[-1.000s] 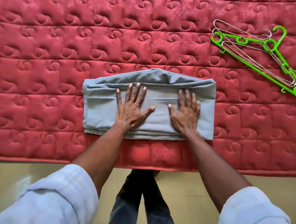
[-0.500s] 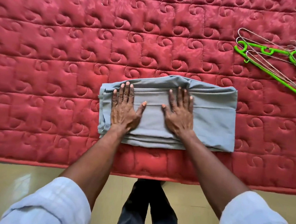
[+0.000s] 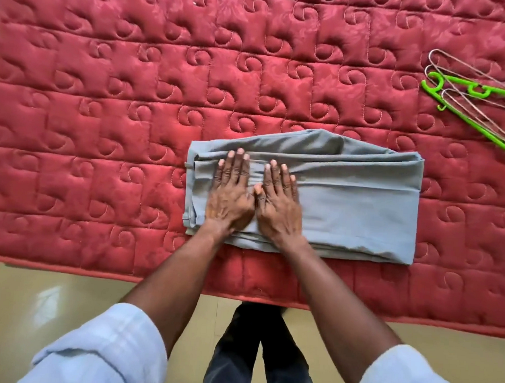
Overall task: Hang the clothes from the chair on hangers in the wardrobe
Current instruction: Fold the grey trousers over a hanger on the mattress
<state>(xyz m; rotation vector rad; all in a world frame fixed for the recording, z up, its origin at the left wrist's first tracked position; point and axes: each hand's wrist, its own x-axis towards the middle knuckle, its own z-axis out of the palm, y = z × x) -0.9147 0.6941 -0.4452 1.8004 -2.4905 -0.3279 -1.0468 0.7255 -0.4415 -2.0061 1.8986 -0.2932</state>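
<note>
On the folded grey garment [image 3: 349, 204], toward its left end, both hands lie flat, palms down. The left hand [image 3: 230, 195] and right hand [image 3: 278, 203] press side by side, fingers straight and close together, thumbs touching; neither grips anything. The garment rests on the red mattress [image 3: 116, 107] near its front edge, long axis running left to right. The hangers [image 3: 484, 100] lie well apart from the garment, at the mattress's far right.
</note>
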